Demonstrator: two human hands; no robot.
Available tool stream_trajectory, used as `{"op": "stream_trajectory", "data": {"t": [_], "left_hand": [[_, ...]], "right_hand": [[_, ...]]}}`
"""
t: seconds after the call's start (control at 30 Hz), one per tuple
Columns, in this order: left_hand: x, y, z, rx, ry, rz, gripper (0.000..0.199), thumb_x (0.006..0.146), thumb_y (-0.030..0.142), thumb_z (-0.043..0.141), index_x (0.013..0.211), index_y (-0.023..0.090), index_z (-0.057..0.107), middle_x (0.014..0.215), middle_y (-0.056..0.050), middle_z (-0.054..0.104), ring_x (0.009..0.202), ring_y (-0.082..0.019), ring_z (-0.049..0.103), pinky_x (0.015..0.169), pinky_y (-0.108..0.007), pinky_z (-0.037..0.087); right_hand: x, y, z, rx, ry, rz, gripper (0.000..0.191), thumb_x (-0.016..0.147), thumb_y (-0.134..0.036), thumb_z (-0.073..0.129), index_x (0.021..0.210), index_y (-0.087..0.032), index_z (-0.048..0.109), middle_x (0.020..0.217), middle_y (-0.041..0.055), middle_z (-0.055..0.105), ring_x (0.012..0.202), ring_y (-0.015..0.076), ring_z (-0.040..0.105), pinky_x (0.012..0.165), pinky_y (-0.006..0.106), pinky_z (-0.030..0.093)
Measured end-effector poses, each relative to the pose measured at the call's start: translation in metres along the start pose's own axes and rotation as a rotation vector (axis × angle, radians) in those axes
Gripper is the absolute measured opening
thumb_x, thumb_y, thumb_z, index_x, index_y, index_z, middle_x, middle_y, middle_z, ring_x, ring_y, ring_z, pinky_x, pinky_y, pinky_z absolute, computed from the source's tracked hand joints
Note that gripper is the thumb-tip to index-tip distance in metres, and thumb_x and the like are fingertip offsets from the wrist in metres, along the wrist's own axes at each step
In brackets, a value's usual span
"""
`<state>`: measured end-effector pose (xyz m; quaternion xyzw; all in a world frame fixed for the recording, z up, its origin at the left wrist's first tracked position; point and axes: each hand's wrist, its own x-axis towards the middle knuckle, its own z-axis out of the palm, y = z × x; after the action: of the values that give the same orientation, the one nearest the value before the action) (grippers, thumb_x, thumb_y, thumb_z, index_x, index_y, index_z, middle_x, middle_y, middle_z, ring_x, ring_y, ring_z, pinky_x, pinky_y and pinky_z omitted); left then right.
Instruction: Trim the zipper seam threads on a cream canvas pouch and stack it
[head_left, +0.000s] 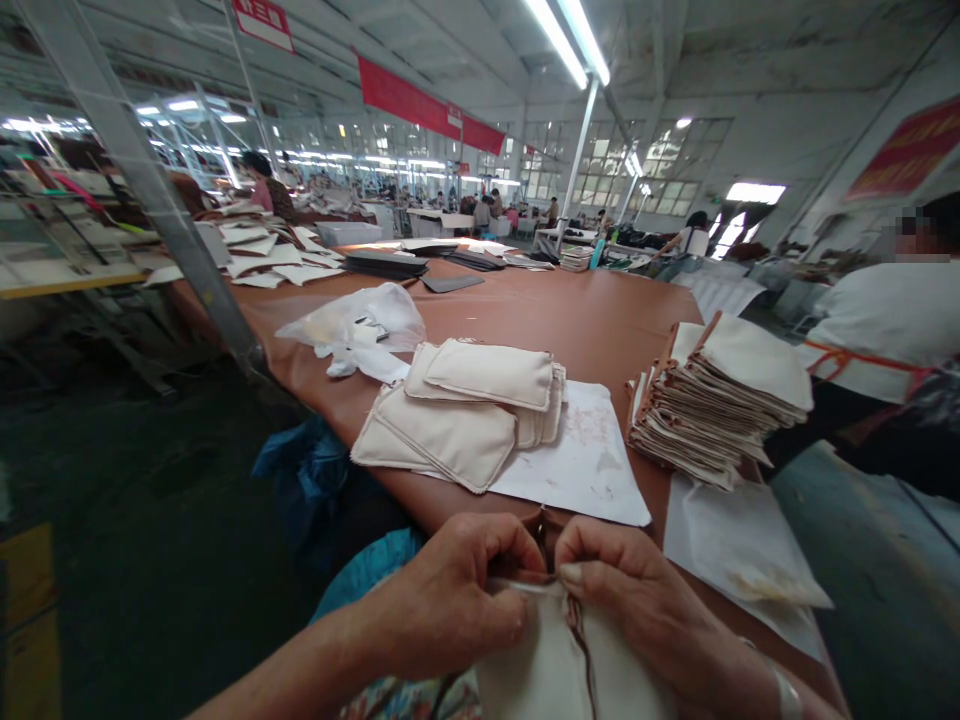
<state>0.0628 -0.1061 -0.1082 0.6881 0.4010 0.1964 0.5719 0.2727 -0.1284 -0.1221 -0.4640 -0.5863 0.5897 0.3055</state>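
Note:
My left hand (pixel 480 580) pinches the upper edge of a cream fabric piece (pixel 540 660) with a brown-edged seam down its middle. Beside it, my right hand (pixel 622 580) grips the same edge close to the seam, thumb and fingertips pressed together. The piece hangs below my hands, over my lap, and its lower part runs out of view. Just beyond my hands, several stitched cream pads (pixel 487 372) lie overlapping on a white sheet (pixel 592 460). To the right rises a tall stack of cream pieces with brown edges (pixel 720 400).
A brown-covered table (pixel 585 310) stretches ahead. On it lie a clear plastic bag (pixel 375 315), dark flat sheets (pixel 386 263) and a pile of white pieces (pixel 270 250). A metal post (pixel 157 180) stands at left. A person in a white top (pixel 885 310) is at right.

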Motion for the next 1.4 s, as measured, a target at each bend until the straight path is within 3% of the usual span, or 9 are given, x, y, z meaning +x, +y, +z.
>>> {"op": "stream_trajectory", "data": {"t": [0.2, 0.33, 0.53, 0.7, 0.8, 1.0, 1.1, 1.2, 1.4], "left_hand": [[0.000, -0.006, 0.006, 0.149, 0.144, 0.167, 0.025, 0.067, 0.004, 0.055, 0.086, 0.017, 0.064, 0.075, 0.005, 0.060, 0.066, -0.010, 0.050, 0.058, -0.018, 0.038], [0.003, -0.023, 0.013, 0.391, 0.261, 0.420, 0.029, 0.067, -0.001, 0.053, 0.087, 0.017, 0.063, 0.077, 0.002, 0.059, 0.065, -0.010, 0.052, 0.058, -0.021, 0.035], [0.000, -0.031, 0.014, 0.889, 0.273, 0.638, 0.016, 0.094, 0.014, 0.047, 0.098, 0.016, 0.063, 0.083, -0.005, 0.063, 0.065, -0.016, 0.057, 0.055, -0.027, 0.039], [-0.007, -0.025, 0.017, 1.218, 0.366, 0.843, 0.023, 0.095, 0.013, 0.040, 0.107, 0.010, 0.059, 0.088, -0.010, 0.066, 0.069, -0.022, 0.063, 0.056, -0.031, 0.045], [-0.008, -0.022, 0.023, 1.136, 0.340, 0.766, 0.021, 0.095, 0.012, 0.037, 0.090, 0.015, 0.057, 0.076, -0.005, 0.061, 0.057, -0.018, 0.056, 0.048, -0.029, 0.037], [0.002, -0.023, 0.026, 0.562, 0.269, 0.341, 0.019, 0.093, 0.013, 0.043, 0.078, 0.018, 0.052, 0.076, -0.002, 0.059, 0.067, -0.014, 0.055, 0.059, -0.023, 0.039], [0.002, -0.023, 0.013, 0.397, 0.128, 0.360, 0.017, 0.095, 0.017, 0.046, 0.081, 0.018, 0.056, 0.077, -0.001, 0.060, 0.069, -0.013, 0.054, 0.063, -0.022, 0.039], [-0.002, -0.019, 0.001, 0.330, 0.082, 0.424, 0.013, 0.096, 0.021, 0.050, 0.092, 0.017, 0.062, 0.085, -0.002, 0.061, 0.076, -0.013, 0.056, 0.068, -0.023, 0.040], [-0.007, -0.004, -0.002, 0.446, 0.107, 0.449, 0.011, 0.089, 0.015, 0.057, 0.097, 0.016, 0.064, 0.087, -0.003, 0.062, 0.075, -0.013, 0.057, 0.065, -0.023, 0.039]], "right_hand": [[0.004, 0.005, 0.004, 0.265, -0.017, 0.116, 0.024, 0.082, -0.037, 0.062, 0.076, -0.015, 0.055, 0.061, -0.0049, 0.046, 0.053, 0.0075, 0.030, 0.049, 0.020, 0.023], [0.006, 0.008, 0.003, 0.314, -0.022, 0.104, 0.031, 0.078, -0.042, 0.069, 0.076, -0.015, 0.056, 0.062, -0.0051, 0.045, 0.054, 0.0072, 0.031, 0.051, 0.019, 0.024], [0.004, 0.020, -0.002, 0.148, -0.127, 0.078, 0.032, 0.074, -0.040, 0.075, 0.083, -0.013, 0.061, 0.072, 0.0000, 0.058, 0.061, 0.0101, 0.043, 0.058, 0.022, 0.033], [0.005, 0.022, -0.001, -0.096, -0.085, 0.012, 0.020, 0.073, -0.028, 0.070, 0.069, -0.015, 0.056, 0.062, -0.0042, 0.048, 0.058, 0.0092, 0.036, 0.053, 0.021, 0.027], [0.002, 0.011, 0.005, -0.268, -0.082, -0.039, 0.014, 0.073, -0.022, 0.067, 0.067, -0.016, 0.055, 0.063, -0.0044, 0.048, 0.060, 0.0102, 0.038, 0.054, 0.022, 0.029], [-0.008, -0.003, 0.015, -0.624, -0.041, -0.100, 0.007, 0.070, -0.012, 0.058, 0.067, -0.017, 0.054, 0.065, -0.0021, 0.056, 0.060, 0.0119, 0.046, 0.055, 0.025, 0.030], [-0.008, 0.007, 0.008, -0.408, -0.051, -0.032, 0.010, 0.072, -0.019, 0.063, 0.067, -0.017, 0.054, 0.062, -0.0028, 0.052, 0.057, 0.0107, 0.040, 0.051, 0.023, 0.027], [-0.007, 0.020, 0.000, -0.126, -0.063, -0.019, 0.021, 0.076, -0.033, 0.069, 0.074, -0.015, 0.058, 0.065, -0.0029, 0.052, 0.057, 0.0101, 0.038, 0.052, 0.022, 0.029], [-0.008, 0.023, -0.001, -0.215, 0.014, -0.098, 0.015, 0.075, -0.027, 0.071, 0.072, -0.015, 0.063, 0.067, -0.0018, 0.057, 0.061, 0.0117, 0.045, 0.057, 0.022, 0.035]]}}
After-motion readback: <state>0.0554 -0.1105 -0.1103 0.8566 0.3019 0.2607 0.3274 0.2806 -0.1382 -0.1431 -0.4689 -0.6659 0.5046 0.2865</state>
